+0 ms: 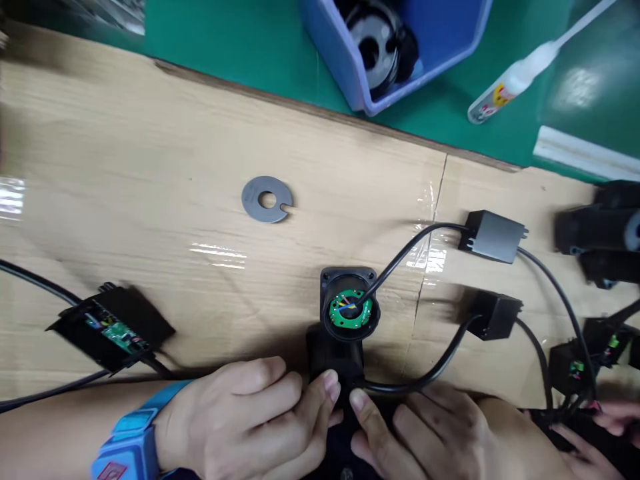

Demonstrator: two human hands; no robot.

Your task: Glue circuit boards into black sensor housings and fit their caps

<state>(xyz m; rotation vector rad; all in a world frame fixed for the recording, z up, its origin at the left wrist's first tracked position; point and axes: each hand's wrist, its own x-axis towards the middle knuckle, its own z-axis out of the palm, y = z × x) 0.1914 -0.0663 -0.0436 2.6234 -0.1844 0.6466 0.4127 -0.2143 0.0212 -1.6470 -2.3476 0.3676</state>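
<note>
At the bottom centre, my left hand, with a blue wrist strap on its wrist, is closed, its fingertips on the left side of a black housing. My right hand is closed on the other side of it, the thumb near where a black cable leaves. The lower part of this housing is hidden between my hands. Just beyond stands another black housing with a square flange. A round green circuit board with coloured wires sits in its mouth, and a cable runs out to the right.
A grey notched disc lies on the cardboard. Cables lead to two small black boxes. An opened box with a circuit board lies left. Behind are a blue bin and a bottle. Another person's hands show lower right.
</note>
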